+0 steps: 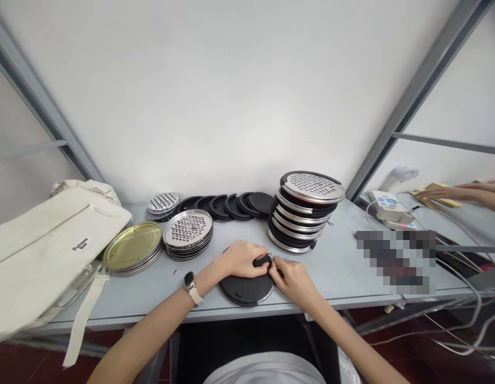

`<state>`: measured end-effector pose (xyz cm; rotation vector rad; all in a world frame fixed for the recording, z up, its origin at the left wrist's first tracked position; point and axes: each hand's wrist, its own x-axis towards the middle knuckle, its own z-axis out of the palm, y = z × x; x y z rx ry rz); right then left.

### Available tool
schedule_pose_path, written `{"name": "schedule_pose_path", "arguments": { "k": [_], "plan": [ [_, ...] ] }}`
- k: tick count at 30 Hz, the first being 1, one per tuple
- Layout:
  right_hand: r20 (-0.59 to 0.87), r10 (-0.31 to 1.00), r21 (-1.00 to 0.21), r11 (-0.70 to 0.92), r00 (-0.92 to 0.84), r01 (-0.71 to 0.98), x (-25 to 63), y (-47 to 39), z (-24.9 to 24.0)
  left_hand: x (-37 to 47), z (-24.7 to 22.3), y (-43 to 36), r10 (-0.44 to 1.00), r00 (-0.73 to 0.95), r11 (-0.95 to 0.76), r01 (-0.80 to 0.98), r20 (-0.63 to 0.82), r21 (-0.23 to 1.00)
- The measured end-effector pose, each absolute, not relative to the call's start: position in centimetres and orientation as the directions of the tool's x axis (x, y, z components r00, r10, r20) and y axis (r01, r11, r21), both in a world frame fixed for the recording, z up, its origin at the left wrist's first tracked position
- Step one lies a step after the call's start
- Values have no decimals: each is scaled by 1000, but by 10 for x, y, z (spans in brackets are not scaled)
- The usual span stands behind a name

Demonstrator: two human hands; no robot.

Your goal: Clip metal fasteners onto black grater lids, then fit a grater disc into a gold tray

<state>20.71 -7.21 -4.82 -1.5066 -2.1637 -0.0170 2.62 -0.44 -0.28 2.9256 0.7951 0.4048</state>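
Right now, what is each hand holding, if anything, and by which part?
The left hand grips a black piece, its looped end sticking out, over a black disc; the right hand is at that small metal loop, its exact pinch hidden.

Round black disc (246, 286), flat near front edge of counter (335, 282); silver rim (268, 295) lower right, small oval mark (238, 295) lower left, metal loop (270, 256) far right.
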Motion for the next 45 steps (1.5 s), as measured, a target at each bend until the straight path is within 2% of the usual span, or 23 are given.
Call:
{"name": "schedule_pose_path", "arguments": {
  "k": [22, 32, 40, 45],
  "plan": [
    [433, 858, -232, 402, -276, 885, 207, -73, -47, 27, -1, -6, 512, 830, -859, 492, 221, 141],
    [429, 863, -256, 401, -269, 879, 207, -74, -46, 27, -2, -6, 509, 832, -861, 489, 219, 143],
    [503, 803, -185, 462, -320, 867, 205, -77, -50, 26, -1, -4, 528, 815, -848, 519, 240, 104],
    [479, 832, -230, 427, -280, 875, 204, -76, -49, 26, 0, -3, 519, 823, -854, 511, 231, 98]
  ]
}}
